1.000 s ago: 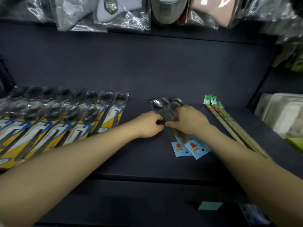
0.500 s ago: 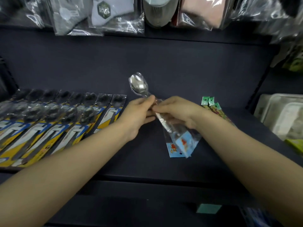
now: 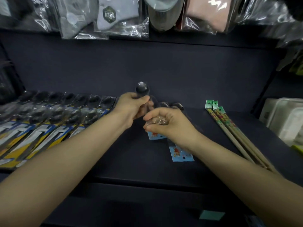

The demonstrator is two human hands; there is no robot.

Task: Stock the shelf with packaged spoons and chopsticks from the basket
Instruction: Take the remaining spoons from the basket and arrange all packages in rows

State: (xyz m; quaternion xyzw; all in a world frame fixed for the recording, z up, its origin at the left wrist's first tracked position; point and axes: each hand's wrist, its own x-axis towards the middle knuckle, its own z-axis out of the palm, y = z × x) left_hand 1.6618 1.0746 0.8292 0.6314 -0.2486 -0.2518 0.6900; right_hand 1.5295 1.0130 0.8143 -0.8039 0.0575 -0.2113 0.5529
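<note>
While gripped, spoon (image 3: 142,91) upright, bowl toward shelf back.

You are looking at a dim picture, its dark shelf (image 3: 164,71) swallowing most detail. Light comes from above, striking white glare off the hanging plastic bags (image 3: 124,28) along the top. The left hand (image 3: 131,107) and right hand (image 3: 165,123) are softly blurred, and so is the wrapped spoon (image 3: 142,90). The wide lens bends the edges, and the corners go darkest and softest.
</note>
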